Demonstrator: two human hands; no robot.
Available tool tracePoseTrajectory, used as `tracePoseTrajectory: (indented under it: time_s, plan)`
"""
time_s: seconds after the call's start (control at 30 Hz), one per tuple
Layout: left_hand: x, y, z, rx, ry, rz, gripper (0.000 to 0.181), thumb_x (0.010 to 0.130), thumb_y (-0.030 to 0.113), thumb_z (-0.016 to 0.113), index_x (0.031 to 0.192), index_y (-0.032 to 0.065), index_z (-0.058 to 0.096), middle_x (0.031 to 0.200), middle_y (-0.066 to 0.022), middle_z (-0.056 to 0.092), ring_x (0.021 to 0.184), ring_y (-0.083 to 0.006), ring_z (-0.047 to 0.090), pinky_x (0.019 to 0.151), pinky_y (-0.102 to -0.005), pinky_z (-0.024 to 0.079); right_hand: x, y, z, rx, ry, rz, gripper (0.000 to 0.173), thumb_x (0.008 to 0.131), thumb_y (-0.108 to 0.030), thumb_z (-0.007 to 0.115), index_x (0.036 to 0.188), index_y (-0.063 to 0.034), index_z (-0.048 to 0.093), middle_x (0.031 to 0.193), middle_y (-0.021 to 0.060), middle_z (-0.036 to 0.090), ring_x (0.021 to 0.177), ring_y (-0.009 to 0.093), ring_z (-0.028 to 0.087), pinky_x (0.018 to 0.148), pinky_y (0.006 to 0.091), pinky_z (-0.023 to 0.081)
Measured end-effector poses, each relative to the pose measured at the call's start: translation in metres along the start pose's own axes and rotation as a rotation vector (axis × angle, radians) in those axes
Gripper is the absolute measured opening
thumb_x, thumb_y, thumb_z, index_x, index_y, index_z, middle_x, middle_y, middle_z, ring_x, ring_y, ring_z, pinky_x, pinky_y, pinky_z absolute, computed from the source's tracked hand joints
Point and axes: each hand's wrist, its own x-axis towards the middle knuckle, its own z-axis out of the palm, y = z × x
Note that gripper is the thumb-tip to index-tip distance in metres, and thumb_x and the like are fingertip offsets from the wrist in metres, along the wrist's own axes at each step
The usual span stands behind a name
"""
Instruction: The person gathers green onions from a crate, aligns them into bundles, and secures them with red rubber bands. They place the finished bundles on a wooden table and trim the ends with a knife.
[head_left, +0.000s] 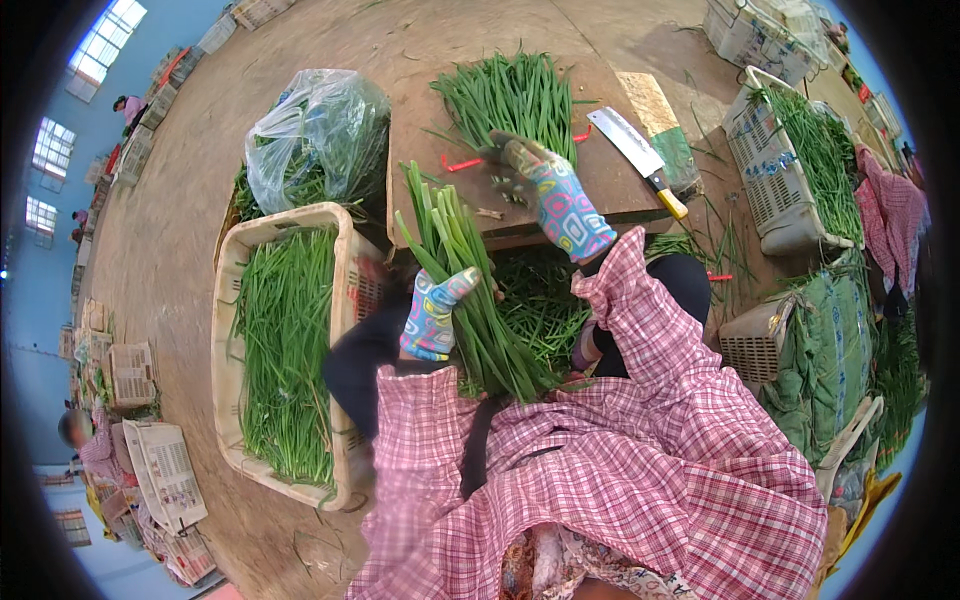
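My left hand (439, 311), in a patterned glove, grips a bunch of long green leaves (480, 315), apparently garlic chives, slanting across my lap with the pale cut ends up. My right hand (536, 172), gloved alike and slightly blurred, hovers at the near edge of a larger pile of chives (514, 101) on the low wooden board (442, 202). Nothing shows held in it. By its fingertips lies a red tie strip (461, 163); it may run beneath the pile. A cleaver (626, 139) with a black and yellow handle rests at the board's right side.
Left of me stands a plastic crate (345, 360) full of chives, with a clear plastic bag of greens (319, 142) behind it. Loose leaves (544, 307) lie between my legs. Another filled crate (769, 172) and a green woven sack (829, 367) are at the right. People sit farther off.
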Motion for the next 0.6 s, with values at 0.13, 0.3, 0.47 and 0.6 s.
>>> tracePoseTrajectory:
  time_s: [0.13,0.3,0.47,0.6]
  plan:
    - [0.001,-0.009,-0.011,-0.036,0.041,-0.028,0.045,0.079,0.013,0.072,0.117,-0.0006,0.053,0.093,-0.011,0.063,0.078,-0.0239,0.066,0.065,-0.0411,0.058,-0.013,-0.011,0.008,-0.4,-0.012,-0.17,0.035,0.094,-0.019,0.057,0.124,-0.0006,0.057,0.107,0.0055,0.065,0.091,0.01,0.059,0.077,0.0255,0.048]
    - [-0.002,-0.014,-0.005,-0.085,-0.148,-0.125,0.051,0.075,0.016,0.075,0.117,-0.0011,0.052,0.092,-0.0119,0.063,0.078,-0.0258,0.066,0.068,-0.0437,0.058,0.016,-0.004,0.012,-0.12,-0.177,-0.139,0.037,0.095,-0.023,0.055,0.126,-0.0023,0.057,0.111,0.0033,0.064,0.1,0.013,0.058,0.084,0.0296,0.048]
    - [-0.002,-0.012,0.01,-0.015,-0.249,-0.154,0.054,0.069,0.023,0.079,0.112,-0.0002,0.055,0.091,-0.012,0.064,0.079,-0.0252,0.066,0.069,-0.0387,0.056,0.056,0.001,-0.006,-0.634,-0.524,-0.06,0.038,0.094,-0.025,0.055,0.121,0.0004,0.06,0.112,0.0087,0.066,0.1,0.015,0.059,0.085,0.0296,0.048]
    - [-0.004,-0.014,0.002,0.057,-0.189,-0.16,0.053,0.068,0.024,0.079,0.111,0.001,0.056,0.09,-0.0101,0.065,0.078,-0.0226,0.065,0.069,-0.0372,0.056,0.029,-0.032,0.027,-0.734,-0.402,0.053,0.033,0.088,-0.023,0.063,0.113,-0.0023,0.066,0.1,0.0064,0.07,0.087,0.013,0.063,0.077,0.028,0.051]
